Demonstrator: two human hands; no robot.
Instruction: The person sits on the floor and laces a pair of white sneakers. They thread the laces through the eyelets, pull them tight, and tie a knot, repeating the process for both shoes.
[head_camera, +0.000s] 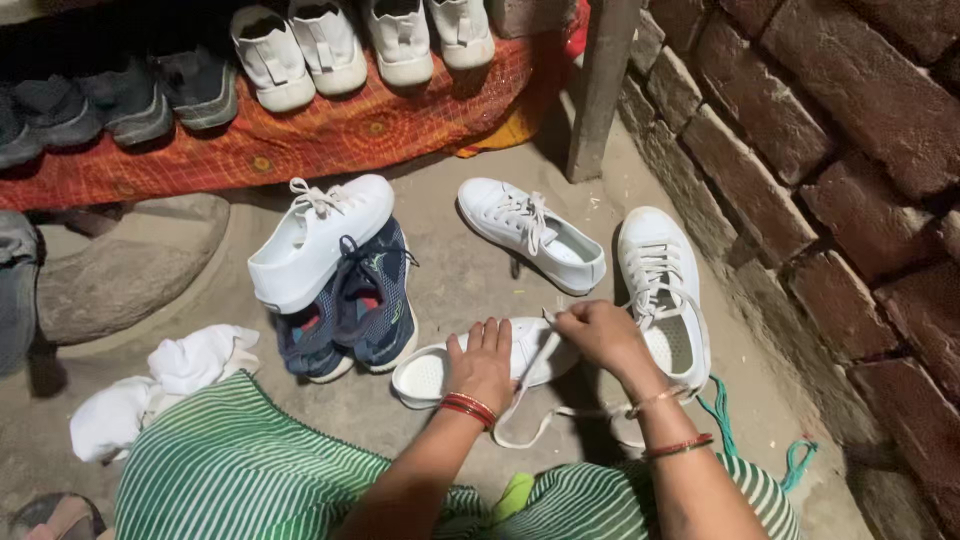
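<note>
A white sneaker (470, 362) is laid on the concrete floor (450, 270), its long axis running left to right in front of the person. It is pressed down under the left hand (483, 362), whose fingers (488, 335) are extended and held close together over its middle. At its right end, a white shoelace (535, 385) is pinched between the fingertips (562, 318) of the right hand (598, 335), which is the nearer to the lace. The slack is looped toward the person. More white sneakers (530, 232) and a blue pair (360, 300) are set beyond, toward the brick wall (820, 150).
</note>
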